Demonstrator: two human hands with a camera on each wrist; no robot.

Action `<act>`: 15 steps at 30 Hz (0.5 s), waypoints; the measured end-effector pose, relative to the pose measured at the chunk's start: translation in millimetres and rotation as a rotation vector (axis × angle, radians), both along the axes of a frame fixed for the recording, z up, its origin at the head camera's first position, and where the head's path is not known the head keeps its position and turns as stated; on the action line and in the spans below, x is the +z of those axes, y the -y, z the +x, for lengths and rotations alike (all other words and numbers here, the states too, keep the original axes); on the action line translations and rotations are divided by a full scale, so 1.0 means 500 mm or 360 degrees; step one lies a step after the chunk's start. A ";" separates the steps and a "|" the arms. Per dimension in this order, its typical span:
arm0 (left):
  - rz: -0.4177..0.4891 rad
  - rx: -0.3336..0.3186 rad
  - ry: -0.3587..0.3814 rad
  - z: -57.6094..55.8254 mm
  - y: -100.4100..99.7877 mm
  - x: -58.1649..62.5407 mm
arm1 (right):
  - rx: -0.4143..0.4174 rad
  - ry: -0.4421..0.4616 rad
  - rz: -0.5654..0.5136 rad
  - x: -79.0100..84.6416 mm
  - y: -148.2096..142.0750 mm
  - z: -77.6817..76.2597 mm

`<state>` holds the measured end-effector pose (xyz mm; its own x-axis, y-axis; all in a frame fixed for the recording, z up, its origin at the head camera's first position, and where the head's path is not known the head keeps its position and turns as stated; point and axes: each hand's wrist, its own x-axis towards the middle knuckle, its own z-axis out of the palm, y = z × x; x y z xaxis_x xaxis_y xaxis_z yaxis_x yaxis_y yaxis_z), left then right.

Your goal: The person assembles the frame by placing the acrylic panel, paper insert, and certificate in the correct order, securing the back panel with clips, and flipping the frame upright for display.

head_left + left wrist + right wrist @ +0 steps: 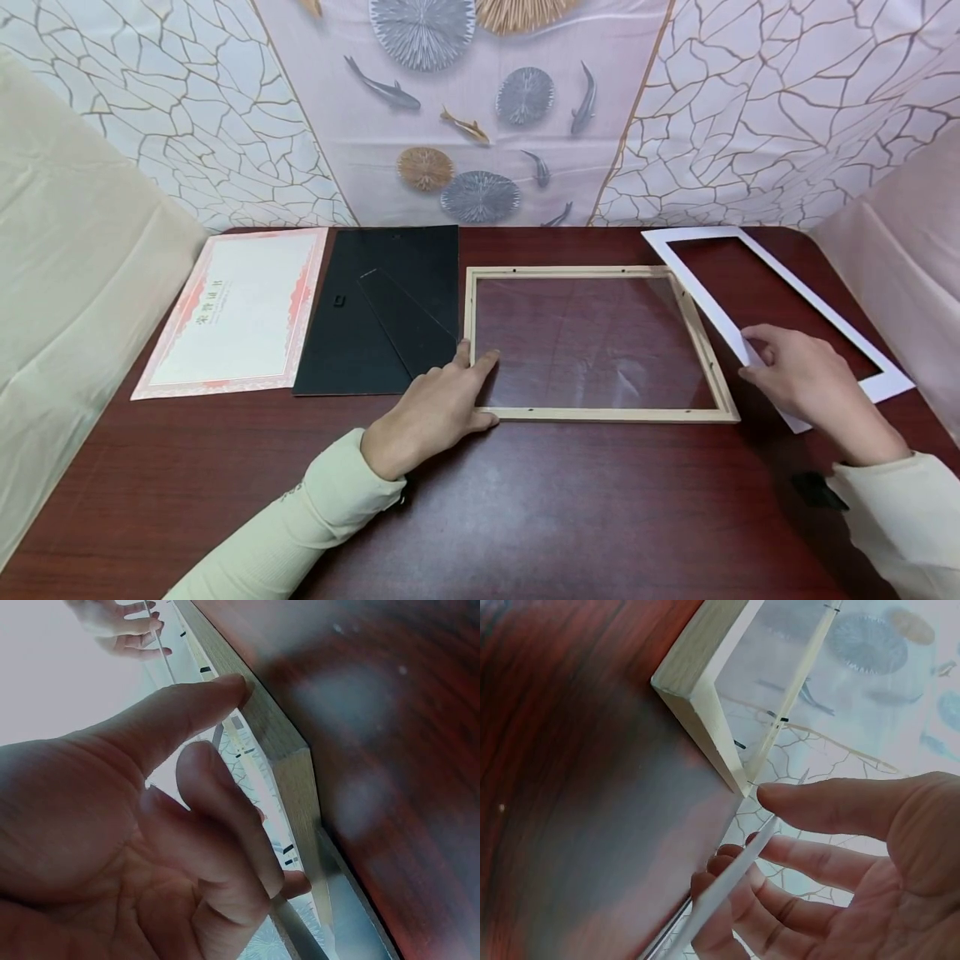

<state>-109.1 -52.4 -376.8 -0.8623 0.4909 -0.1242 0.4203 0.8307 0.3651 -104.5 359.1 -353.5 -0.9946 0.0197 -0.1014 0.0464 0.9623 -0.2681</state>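
A light wooden picture frame (600, 414) lies on the table in the head view, with small dark tabs along its rails and a clear pane (585, 342) inside. My left hand (431, 412) holds its near left corner, thumb along the near rail and fingers spread over the left rail. In the left wrist view the thumb (202, 701) touches the wood. My right hand (806, 383) pinches the left side of a white mat (810, 296) between thumb and fingers. The mat's far left part overlaps the frame's right rail. A white edge (731, 881) shows between the right fingers.
Left of the frame lies a black backing board (382, 333) with a folded stand on it. Beyond it is a certificate sheet (247, 308) with a red border. Patterned cloth (480, 108) hangs behind the dark red-brown table (525, 508), and plain cloth flanks both sides.
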 end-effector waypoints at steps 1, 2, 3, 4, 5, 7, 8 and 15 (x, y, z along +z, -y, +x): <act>0.0001 -0.0001 0.0002 0.000 0.000 0.000 | 0.0005 -0.0020 -0.0001 0.000 0.001 0.003; 0.0000 0.0000 0.0006 0.000 0.000 0.000 | 0.0013 -0.0040 -0.0004 0.000 0.002 0.005; -0.0002 0.0001 0.0009 -0.001 0.000 0.001 | 0.0020 -0.0056 -0.0007 0.000 0.003 0.009; -0.0005 0.0003 0.0010 -0.001 0.000 0.001 | 0.0023 -0.0069 -0.0007 0.001 0.005 0.012; -0.0011 0.0006 0.0015 -0.002 0.001 0.002 | 0.0026 -0.0083 -0.0006 0.001 0.007 0.015; -0.0025 0.0012 0.0024 -0.003 0.001 0.003 | 0.0045 -0.0105 -0.0007 0.003 0.011 0.023; -0.0033 0.0016 0.0029 -0.004 0.001 0.004 | 0.0051 -0.0110 -0.0006 0.004 0.014 0.027; -0.0064 0.0011 0.0050 -0.007 0.009 0.008 | 0.0087 -0.0171 -0.0005 0.008 0.039 0.054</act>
<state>-112.8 -57.2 -372.6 -0.8611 0.4788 -0.1710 0.4032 0.8479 0.3441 -77.4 339.4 -349.8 -0.9994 -0.0352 0.0057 -0.0355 0.9617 -0.2718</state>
